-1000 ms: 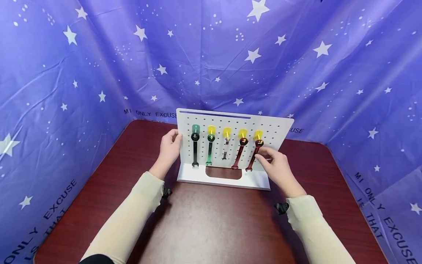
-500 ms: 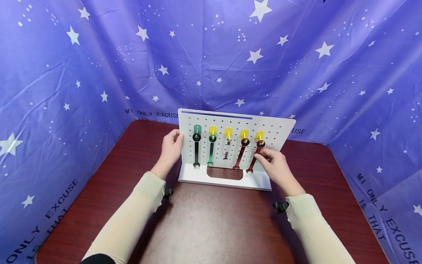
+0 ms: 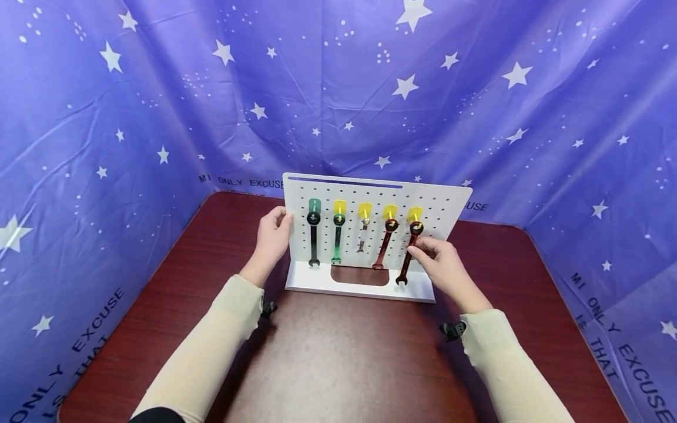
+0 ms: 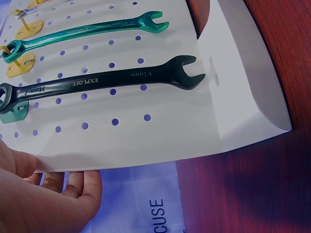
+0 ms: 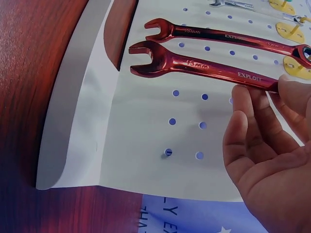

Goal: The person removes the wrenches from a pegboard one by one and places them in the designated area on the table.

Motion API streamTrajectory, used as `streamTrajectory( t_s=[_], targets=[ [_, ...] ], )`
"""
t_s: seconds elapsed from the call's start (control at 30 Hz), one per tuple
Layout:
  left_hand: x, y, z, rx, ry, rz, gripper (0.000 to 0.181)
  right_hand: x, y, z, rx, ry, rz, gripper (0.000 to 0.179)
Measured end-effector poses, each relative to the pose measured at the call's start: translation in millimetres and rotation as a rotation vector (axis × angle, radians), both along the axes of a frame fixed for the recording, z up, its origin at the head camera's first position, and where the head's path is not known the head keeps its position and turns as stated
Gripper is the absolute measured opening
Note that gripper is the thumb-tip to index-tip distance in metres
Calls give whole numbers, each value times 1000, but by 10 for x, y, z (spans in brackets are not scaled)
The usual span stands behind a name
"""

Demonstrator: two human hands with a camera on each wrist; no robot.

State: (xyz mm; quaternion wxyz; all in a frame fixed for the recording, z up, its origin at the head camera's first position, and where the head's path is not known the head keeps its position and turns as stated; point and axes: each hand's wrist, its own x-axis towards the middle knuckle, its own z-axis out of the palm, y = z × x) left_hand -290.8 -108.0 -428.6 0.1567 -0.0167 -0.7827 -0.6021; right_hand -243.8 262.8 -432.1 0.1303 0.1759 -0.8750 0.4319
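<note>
A white pegboard stand point(image 3: 449, 205) stands upright, with a row of combination wrenches hanging from its hooks. My left hand point(image 3: 274, 234) grips the board's left edge; in the left wrist view the thumb is in front and the fingers point(image 4: 90, 187) behind. Nearest to it hangs a black wrench point(image 4: 107, 81), then a green wrench point(image 4: 87, 31). My right hand point(image 3: 441, 258) pinches the shaft of the rightmost red wrench point(image 5: 204, 68) between thumb and fingers. That wrench's ring end is at the yellow hook point(image 3: 415, 212), its open jaw pointing down. Another red wrench point(image 5: 214, 34) hangs beside it.
A small silver wrench point(image 3: 362, 235) hangs mid-row on a yellow hook. The stand's base point(image 3: 312, 282) with its cut-out rests on a dark red wooden table point(image 3: 338, 364). Behind is a blue curtain point(image 3: 338, 76) with white stars.
The lower end of the rightmost red wrench has swung slightly down and outward from the board in my right hand. My left hand stays at the board's edge.
</note>
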Motion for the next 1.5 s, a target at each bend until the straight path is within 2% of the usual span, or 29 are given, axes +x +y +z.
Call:
streamTrajectory(
  t_s=[0.47,0.8,1.13,1.23,1.33,1.5],
  targets=[
    [3,-12,3,-5,8,-5,17,51,4,18,-31,-69,23,13],
    [2,-7,5,-29,7,5,17,106,34,80,-69,-156,49,19],
    [3,-10,-16,-50,11,9,17,153,41,139,-117,-225,85,18],
    [11,-7,-3,-43,12,10,16,167,36,161,-104,-230,89,16],
    [18,-1,7,-43,11,11,16,198,16,208,-85,-225,87,14],
    [17,2,-7,-51,11,9,18,337,-69,424,-89,-226,101,13]
  ],
)
